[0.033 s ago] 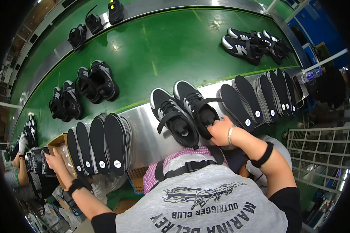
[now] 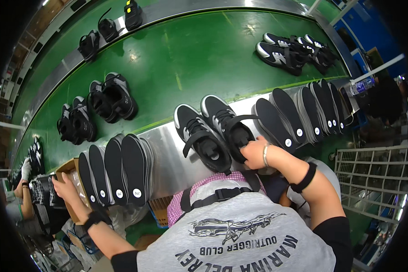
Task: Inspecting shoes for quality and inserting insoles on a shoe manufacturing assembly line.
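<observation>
Two black sneakers (image 2: 198, 136) with silver toes and straps lie side by side before me, toes pointing away. My right hand (image 2: 255, 153) is closed at the collar of the right sneaker (image 2: 236, 131), its fingertips hidden inside the opening. Far to the left, my left hand (image 2: 67, 189) lies over the near wall of an open cardboard box (image 2: 79, 186). Its visible fingers are stretched and apart, with nothing seen between them. Stacks of black insoles (image 2: 137, 167) with round white stickers stand just right of that box. More insole stacks (image 2: 283, 109) lie beyond my right hand.
Pairs of similar sneakers (image 2: 118, 97) stand on the green surface (image 2: 181, 50), with others (image 2: 283, 54) at far right. Black shoes (image 2: 108, 28) sit along the metal far edge. A white wire rack (image 2: 371, 181) is at right. A gloved hand (image 2: 26, 170) of another person shows at far left.
The view has shifted very slightly. Both hands stay in nearly the same places, at the right sneaker and the cardboard box.
</observation>
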Demonstrator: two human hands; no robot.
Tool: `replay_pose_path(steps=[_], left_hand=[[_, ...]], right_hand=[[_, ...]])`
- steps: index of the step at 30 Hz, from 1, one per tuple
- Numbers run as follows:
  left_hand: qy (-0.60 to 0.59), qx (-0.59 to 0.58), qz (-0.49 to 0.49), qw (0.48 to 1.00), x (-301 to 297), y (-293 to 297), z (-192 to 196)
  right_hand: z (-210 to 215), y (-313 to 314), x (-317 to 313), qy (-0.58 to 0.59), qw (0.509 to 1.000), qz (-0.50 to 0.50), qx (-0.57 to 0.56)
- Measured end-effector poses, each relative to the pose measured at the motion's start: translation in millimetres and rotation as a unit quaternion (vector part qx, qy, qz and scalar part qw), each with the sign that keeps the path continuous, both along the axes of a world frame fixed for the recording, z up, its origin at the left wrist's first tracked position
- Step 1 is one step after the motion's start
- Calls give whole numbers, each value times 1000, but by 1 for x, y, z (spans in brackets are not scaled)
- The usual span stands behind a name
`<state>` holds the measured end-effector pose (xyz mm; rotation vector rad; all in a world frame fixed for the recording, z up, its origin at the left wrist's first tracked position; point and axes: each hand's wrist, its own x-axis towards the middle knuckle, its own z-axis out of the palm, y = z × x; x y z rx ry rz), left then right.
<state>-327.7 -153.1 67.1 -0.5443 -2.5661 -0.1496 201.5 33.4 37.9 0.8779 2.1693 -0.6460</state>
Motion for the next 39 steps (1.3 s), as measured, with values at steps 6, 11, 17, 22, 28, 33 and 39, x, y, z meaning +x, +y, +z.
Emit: replay_pose_path(steps=[6,11,17,22,28,33,39], left_hand=[[-505,244,-483,672,226,85,-25],[-484,-175,-563,646,364,134,-31],[-400,-207,-587,673,384,158,-53],[-379,-158,-571,711,359,165,-58],[-324,-29,-564,759,285,236,-51],[-251,119,-555,785,271,245,-59],[-374,-84,-485,786,324,169,-99]], right_hand=[[-3,16,-12,-65,988,11,-140],[-6,2,-20,31,986,-50,-156],[-10,-8,-17,50,986,-100,-124],[-4,-14,-7,319,936,-131,-65],[-7,44,31,522,820,-216,93],[-11,124,98,313,839,-288,340],[1,219,169,132,812,-346,450]])
